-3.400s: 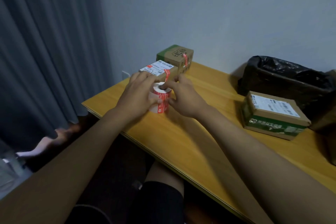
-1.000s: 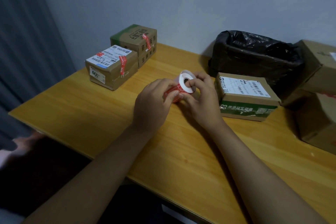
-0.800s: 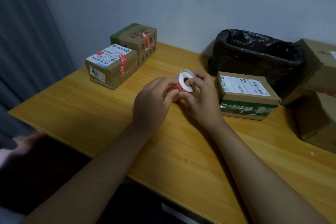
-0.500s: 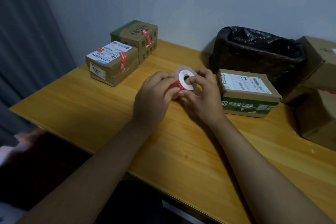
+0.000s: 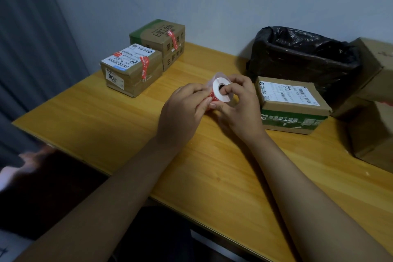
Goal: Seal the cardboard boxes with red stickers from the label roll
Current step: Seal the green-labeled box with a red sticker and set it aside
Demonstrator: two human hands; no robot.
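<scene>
Both hands hold the label roll [image 5: 221, 91] just above the tabletop [image 5: 131, 125]: the right hand [image 5: 238, 110] is curled around it with a finger poked into its core, and the left hand [image 5: 182, 112] pinches the red stickers at its lower left edge. Just right of the label roll lies an unsealed box [image 5: 291, 106] with a white shipping label and a green band. Well to the roll's left and farther back sit two sealed boxes [image 5: 133, 70], touching, each with a red sticker strip [image 5: 144, 67] over its top edge.
</scene>
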